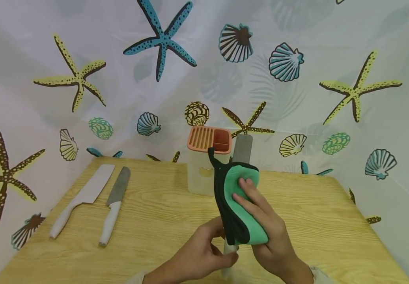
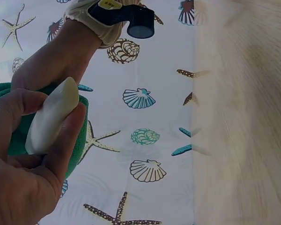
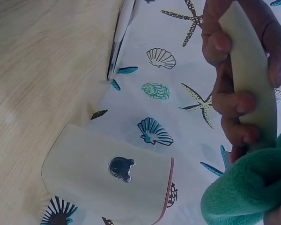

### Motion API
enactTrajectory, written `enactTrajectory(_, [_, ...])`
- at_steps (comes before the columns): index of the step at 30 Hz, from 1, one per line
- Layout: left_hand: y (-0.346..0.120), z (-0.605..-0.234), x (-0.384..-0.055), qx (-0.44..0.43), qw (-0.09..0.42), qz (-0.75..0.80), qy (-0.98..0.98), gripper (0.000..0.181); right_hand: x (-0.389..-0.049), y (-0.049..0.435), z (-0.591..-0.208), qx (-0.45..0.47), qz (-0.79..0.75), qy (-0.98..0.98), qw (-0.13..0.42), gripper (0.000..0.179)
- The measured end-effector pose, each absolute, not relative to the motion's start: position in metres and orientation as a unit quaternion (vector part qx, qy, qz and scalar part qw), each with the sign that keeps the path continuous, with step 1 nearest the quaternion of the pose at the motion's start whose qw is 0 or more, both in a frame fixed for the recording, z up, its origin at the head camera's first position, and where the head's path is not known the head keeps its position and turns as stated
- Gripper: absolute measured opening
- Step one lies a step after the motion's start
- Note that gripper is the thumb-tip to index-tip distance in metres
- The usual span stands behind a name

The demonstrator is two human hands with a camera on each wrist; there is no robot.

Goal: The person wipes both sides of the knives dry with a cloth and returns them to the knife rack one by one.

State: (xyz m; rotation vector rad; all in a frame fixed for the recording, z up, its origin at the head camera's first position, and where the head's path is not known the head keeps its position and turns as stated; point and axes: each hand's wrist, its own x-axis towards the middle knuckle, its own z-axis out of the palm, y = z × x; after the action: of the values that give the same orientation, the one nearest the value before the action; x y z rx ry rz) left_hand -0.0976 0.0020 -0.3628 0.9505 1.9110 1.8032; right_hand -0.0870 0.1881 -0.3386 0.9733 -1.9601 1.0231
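My left hand [image 1: 198, 252] grips the white handle [image 3: 253, 79] of a knife, its fingers curled round it. The knife's grey blade [image 1: 243, 148] points up and away, and its end shows above a green cloth with black edging [image 1: 245, 213]. The cloth is folded over the blade and hides most of it. My right hand [image 1: 266, 225] holds this cloth from the right, fingers lying across its front. In the left wrist view the butt of the handle [image 2: 56, 117] sits between the left thumb and fingers, with the right hand [image 2: 54, 65] behind.
A cream knife block [image 1: 198, 177] with an orange slotted top stands at the table's back edge. To the left lie a white-handled cleaver [image 1: 87, 191] and a second knife [image 1: 115, 197] on the wooden table [image 1: 154, 205]. A shell-patterned curtain [image 1: 197, 86] surrounds the table behind and at the sides.
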Motion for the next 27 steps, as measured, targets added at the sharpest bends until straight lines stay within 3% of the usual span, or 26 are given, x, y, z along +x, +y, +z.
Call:
enactTrajectory(5, [-0.003, -0.365, -0.099, 0.332, 0.2, 0.64, 0.664, 0.046, -0.087, 0.191, -0.339, 0.395, 0.357, -0.764, 0.365, 0.034])
enactTrajectory(10, [-0.008, -0.363, -0.103, 0.367, 0.213, 0.641, 0.639, 0.063, -0.095, 0.2, -0.329, 0.359, 0.323, -0.776, 0.406, 0.035])
enactTrajectory(13, [-0.01, -0.364, -0.103, 0.374, 0.259, 0.663, 0.594, 0.072, -0.106, 0.209, -0.322, 0.342, 0.332, -0.773, 0.419, 0.04])
enactTrajectory(17, [-0.013, -0.371, -0.101, 0.364, 0.336, 0.715, 0.493, 0.068, -0.118, 0.222, -0.31, 0.327, 0.347, -0.77, 0.423, 0.046])
enactTrajectory(21, [-0.013, -0.375, -0.098, 0.346, 0.376, 0.757, 0.406, 0.067, -0.13, 0.245, -0.296, 0.27, 0.377, -0.788, 0.405, 0.057])
enactTrajectory(24, [-0.016, -0.374, -0.099, 0.324, 0.38, 0.765, 0.408, 0.069, -0.139, 0.271, -0.291, 0.192, 0.368, -0.828, 0.377, 0.037])
enactTrajectory(27, [-0.021, -0.37, -0.1, 0.306, 0.377, 0.765, 0.423, 0.072, -0.144, 0.301, -0.296, 0.125, 0.295, -0.897, 0.305, 0.024])
